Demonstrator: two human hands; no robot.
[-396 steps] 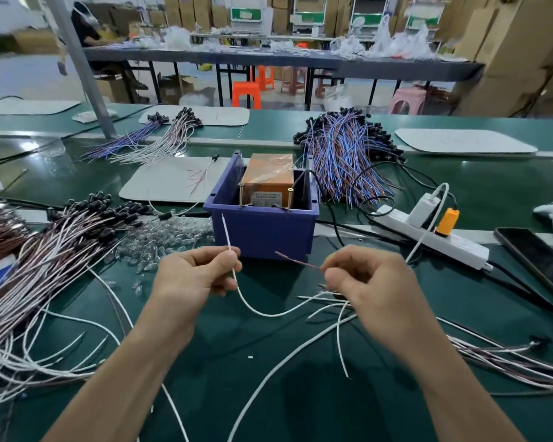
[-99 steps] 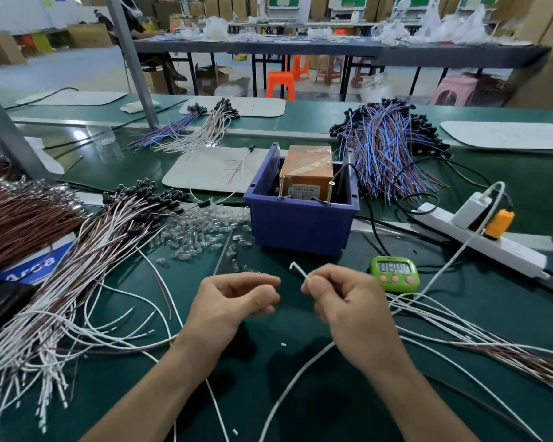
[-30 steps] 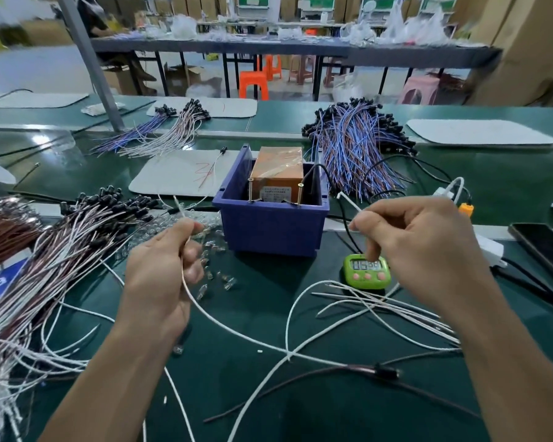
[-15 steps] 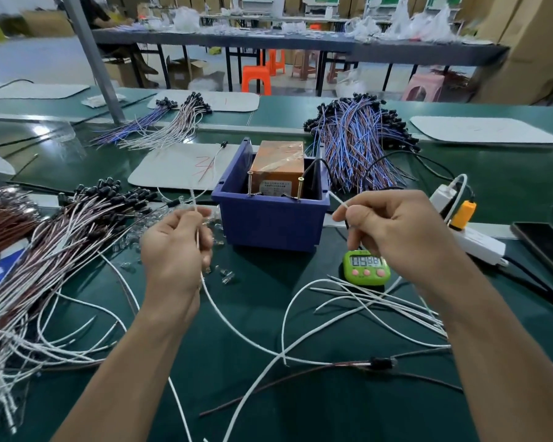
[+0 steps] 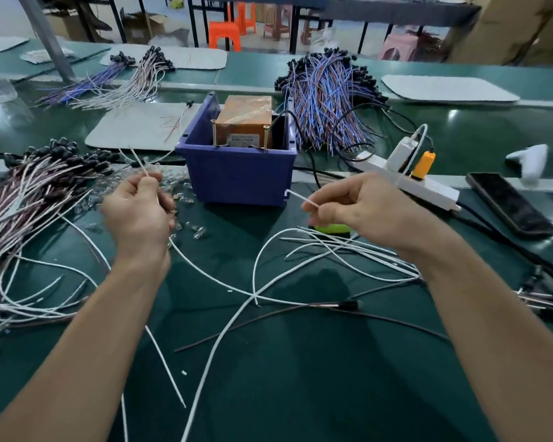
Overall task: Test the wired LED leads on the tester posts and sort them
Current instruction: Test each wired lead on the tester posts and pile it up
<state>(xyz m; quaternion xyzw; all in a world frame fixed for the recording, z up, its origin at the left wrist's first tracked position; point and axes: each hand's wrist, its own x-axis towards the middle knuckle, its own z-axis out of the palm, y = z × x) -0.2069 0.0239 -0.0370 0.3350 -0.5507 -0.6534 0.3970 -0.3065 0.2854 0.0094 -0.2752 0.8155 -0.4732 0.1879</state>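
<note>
My left hand grips a white lead end that pokes up from its fist, left of the blue bin. My right hand pinches another white lead end that points at the bin's lower right corner. Inside the bin sits the orange tester box with two brass posts at its front. Both held ends are below and apart from the posts. White leads trail from both hands across the green mat to a black LED holder.
A pile of white and brown leads lies at left, loose clear LEDs beside the bin, blue-brown leads behind it. A power strip and phone are at right. A green timer peeks under my right hand.
Both hands have dropped lower and nearer to me, away from the tester posts, still holding the white lead ends. The camera tilted down.
</note>
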